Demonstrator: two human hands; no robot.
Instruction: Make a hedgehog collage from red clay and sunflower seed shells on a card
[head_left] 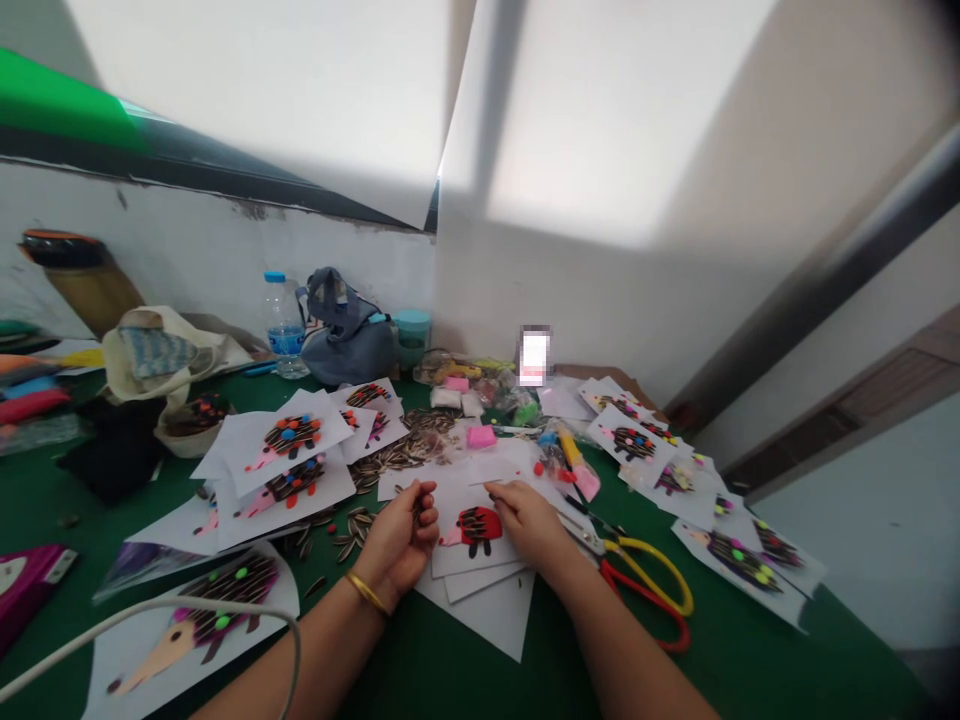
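My left hand (401,540), with a gold bangle at the wrist, is curled beside the middle sheet, and dark striped sunflower seeds (418,508) show inside its fingers. Thumb and forefinger of my right hand (525,515) are pinched over the same sheet, with a small dark sunflower seed (493,495) at their tips. Between the hands lies a hedgehog picture (478,528) with a red body, pink snout and dark feet; seeds cover the left part of its back. White sheets (487,590) are stacked under it.
A heap of sunflower seeds (401,445) spreads behind my left hand. Scissors (649,580) with yellow and red handles lie right of my right forearm. Finished hedgehog pictures (289,440) pile up on both sides. A white cable (150,612) crosses the left front. A water bottle (285,335) stands behind.
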